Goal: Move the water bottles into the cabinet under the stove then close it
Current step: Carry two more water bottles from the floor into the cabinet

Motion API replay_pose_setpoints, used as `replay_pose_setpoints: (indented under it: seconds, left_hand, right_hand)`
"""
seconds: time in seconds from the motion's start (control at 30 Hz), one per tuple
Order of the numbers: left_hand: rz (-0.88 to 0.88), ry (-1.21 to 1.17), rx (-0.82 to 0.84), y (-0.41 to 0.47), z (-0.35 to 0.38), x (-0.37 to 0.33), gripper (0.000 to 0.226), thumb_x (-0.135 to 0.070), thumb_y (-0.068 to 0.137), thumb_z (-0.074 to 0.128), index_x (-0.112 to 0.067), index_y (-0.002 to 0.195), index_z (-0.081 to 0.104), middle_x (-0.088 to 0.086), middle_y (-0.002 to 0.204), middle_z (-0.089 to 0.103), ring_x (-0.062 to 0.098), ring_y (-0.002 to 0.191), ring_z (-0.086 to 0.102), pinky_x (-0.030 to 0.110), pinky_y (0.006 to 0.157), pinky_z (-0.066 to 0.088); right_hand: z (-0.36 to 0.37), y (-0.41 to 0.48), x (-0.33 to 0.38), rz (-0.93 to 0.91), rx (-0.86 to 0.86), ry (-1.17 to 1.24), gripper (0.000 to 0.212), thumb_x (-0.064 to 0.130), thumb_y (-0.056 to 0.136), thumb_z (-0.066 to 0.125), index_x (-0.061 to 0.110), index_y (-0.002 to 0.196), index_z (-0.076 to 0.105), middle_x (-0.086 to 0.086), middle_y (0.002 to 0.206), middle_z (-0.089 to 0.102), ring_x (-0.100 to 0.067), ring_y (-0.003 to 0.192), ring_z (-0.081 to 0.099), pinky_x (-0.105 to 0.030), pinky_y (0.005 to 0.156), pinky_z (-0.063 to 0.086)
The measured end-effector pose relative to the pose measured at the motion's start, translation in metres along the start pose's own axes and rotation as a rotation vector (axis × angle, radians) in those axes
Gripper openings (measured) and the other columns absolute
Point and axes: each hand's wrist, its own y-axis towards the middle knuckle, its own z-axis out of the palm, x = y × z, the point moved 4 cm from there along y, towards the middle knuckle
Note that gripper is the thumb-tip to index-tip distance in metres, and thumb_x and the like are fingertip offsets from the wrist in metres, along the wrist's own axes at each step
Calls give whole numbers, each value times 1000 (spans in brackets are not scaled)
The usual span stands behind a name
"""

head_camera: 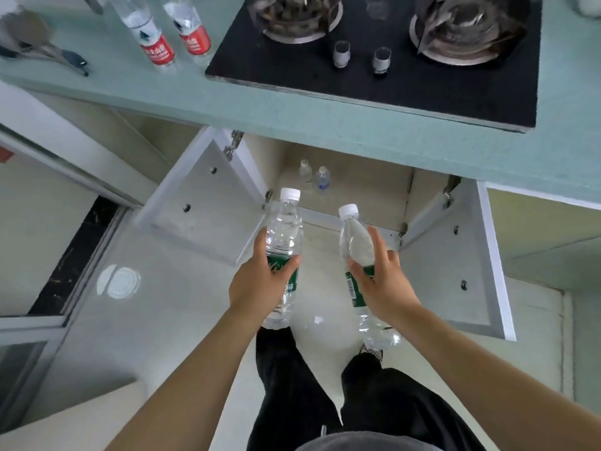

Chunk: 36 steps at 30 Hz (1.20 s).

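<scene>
My left hand (pixel 260 284) grips a clear green-label water bottle (pixel 283 236) around its middle, cap pointing toward the cabinet. My right hand (pixel 385 281) grips a second green-label bottle (pixel 354 242) the same way. Both are held in the air in front of the open cabinet (pixel 357 187) under the stove (pixel 374 60). Two small bottles (pixel 313 175) stand inside at the back. The left door (pixel 201 203) and right door (pixel 455 262) both stand wide open. Two red-label bottles (pixel 169 34) stand on the counter left of the stove.
The teal counter edge (pixel 292 115) overhangs the cabinet opening. Utensils (pixel 48 50) lie at the counter's far left. My legs in dark trousers (pixel 309 385) stand on the pale floor between the open doors. A sliding door track (pixel 71 255) runs along the left.
</scene>
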Motion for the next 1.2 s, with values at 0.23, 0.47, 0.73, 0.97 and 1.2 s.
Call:
replay_pose_setpoints:
  seconds: [0.23,0.47,0.73,0.97,1.2]
  left_hand:
    - [143,123,179,126,9,12,76,-61,84,48,-33,145,11,0,92,64,22,76,57,31,62,44]
    - [152,161,179,244,70,45,77,-58,84,51,-30,145,13,5,114,65,31,98,61,34,73,44]
    - [271,81,124,388,230,110,75,-57,82,55,-34,142,17,1,109,66,27,89,63,36,75,50]
    - [401,25,37,509,378,159,69,-51,84,55,-36,140,17,1,118,65,30,100,63,35,78,48]
    - [466,-330,6,582,448,177,68,-43,82,63,-39,136,23,-12,114,57,17,100,58,32,86,46]
  right_hand:
    - [32,87,15,68,-80,-49,66,53,90,40,48,140,-3,-5,114,37,-21,70,59,-44,64,57]
    - [76,202,-24,114,-80,-52,66,50,90,44,45,141,3,-1,108,36,-13,68,55,-28,53,48]
    - [158,390,-173,93,-142,-226,66,49,90,44,43,142,5,-10,106,38,-24,67,54,-34,65,52]
    - [238,560,-293,40,-223,-211,67,51,90,43,42,143,4,-14,113,38,-28,75,52,-39,78,52]
    - [278,659,-345,-107,-299,-248,69,50,88,46,40,144,7,-13,110,37,-28,77,50,-40,80,51]
